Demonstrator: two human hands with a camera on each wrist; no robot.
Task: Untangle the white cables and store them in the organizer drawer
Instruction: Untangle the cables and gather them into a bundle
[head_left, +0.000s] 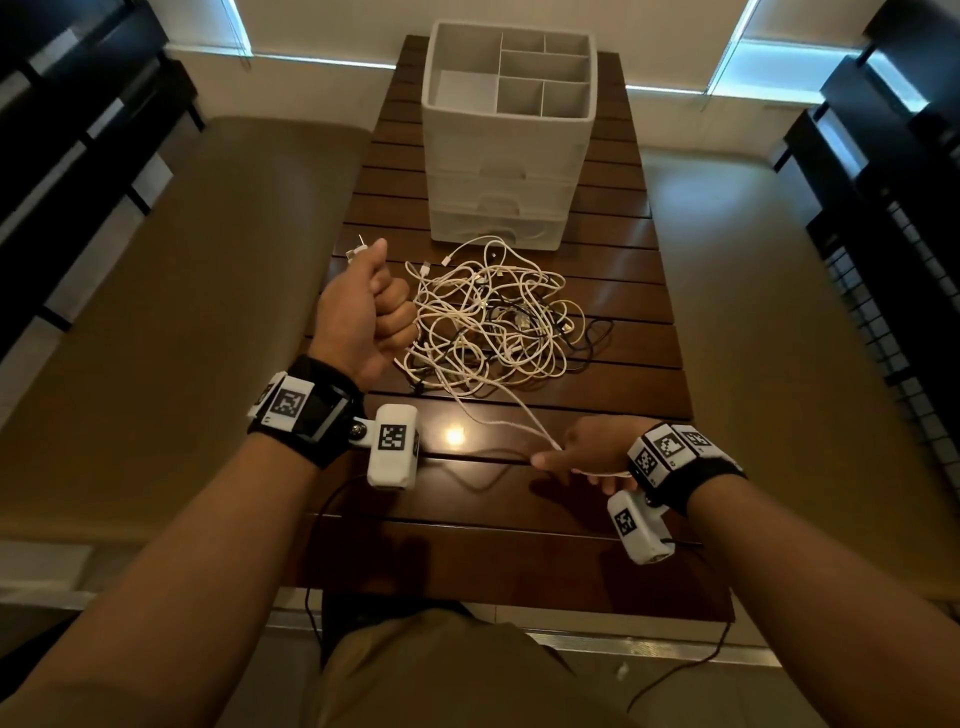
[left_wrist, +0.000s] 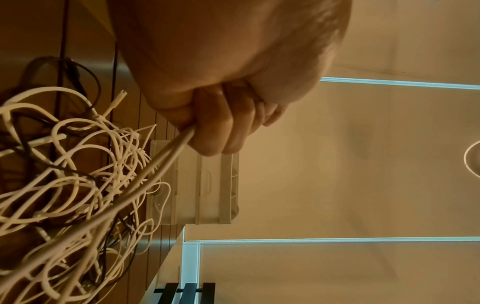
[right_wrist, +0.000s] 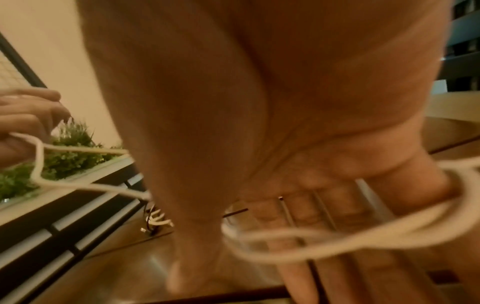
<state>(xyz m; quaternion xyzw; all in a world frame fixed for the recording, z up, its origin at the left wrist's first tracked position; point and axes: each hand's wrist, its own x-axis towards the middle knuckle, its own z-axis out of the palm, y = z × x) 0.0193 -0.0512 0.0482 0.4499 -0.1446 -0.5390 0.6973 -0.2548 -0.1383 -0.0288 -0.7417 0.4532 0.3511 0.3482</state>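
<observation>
Right hand: nearest the body, the right hand (head_left: 589, 449) pinches a thin white cable (head_left: 511, 415) low over the dark slatted wooden worktop (head_left: 639, 291); loops of it wrap round the fingers (right_wrist: 306, 207), though that wrist view is blurred.
Cable run: from that pinch the strand stretches away to the heap.
Left hand: farther out, the left hand (head_left: 363, 317) is clenched in a fist round white cable, a plug end poking out above the thumb; its fingers (left_wrist: 221, 127) are curled tight on a pair of strands.
Tangle: the knotted heap of white cables (head_left: 493, 317), with a few black leads mixed in, lies mid-worktop, just right of the fist.
Handling: light, limp and springy, I'd judge; loops will snag, so take hold near a plug end and feed it through, not yank.
Organizer: farthest off, the white plastic organizer with stacked drawers (head_left: 506, 150) stands behind the heap, drawers closed, top compartments bare.
</observation>
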